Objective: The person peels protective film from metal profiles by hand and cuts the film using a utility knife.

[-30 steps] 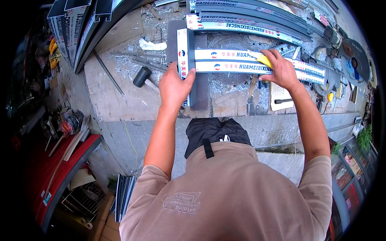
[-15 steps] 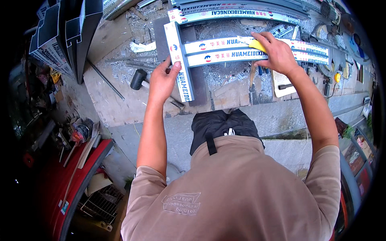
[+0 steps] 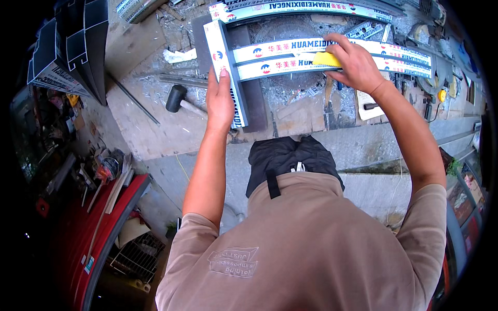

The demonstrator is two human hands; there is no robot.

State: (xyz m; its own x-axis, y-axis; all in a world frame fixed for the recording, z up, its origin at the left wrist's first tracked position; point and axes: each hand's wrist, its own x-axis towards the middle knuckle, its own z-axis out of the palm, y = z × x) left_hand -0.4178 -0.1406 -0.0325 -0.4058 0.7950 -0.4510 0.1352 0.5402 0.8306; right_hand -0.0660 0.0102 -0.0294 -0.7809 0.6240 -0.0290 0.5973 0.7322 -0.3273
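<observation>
A short film-covered metal profile (image 3: 217, 44) stands across the left ends of two long film-covered profiles (image 3: 290, 47), which run side by side to the right. My left hand (image 3: 221, 101) is closed round the short profile's lower half, thumb on its top face. Above the lower long profile, my right hand (image 3: 358, 66) grips a flat yellow tool (image 3: 326, 59) that points left. Its tip is thin and too small to make out. A dark flat plate (image 3: 255, 106) lies beneath the short profile.
Metal scraps litter the workbench (image 3: 150, 114). A black-headed mallet (image 3: 177, 98) rests left of my left hand. More wrapped profiles (image 3: 306, 8) lie at the back, and dark upright profiles (image 3: 78, 52) stand at the far left. A red surface (image 3: 111, 217) is at lower left.
My right hand has moved slightly left along the long profiles with the yellow tool. My left hand has shifted a little on the short profile, its fingers drawing closer round it.
</observation>
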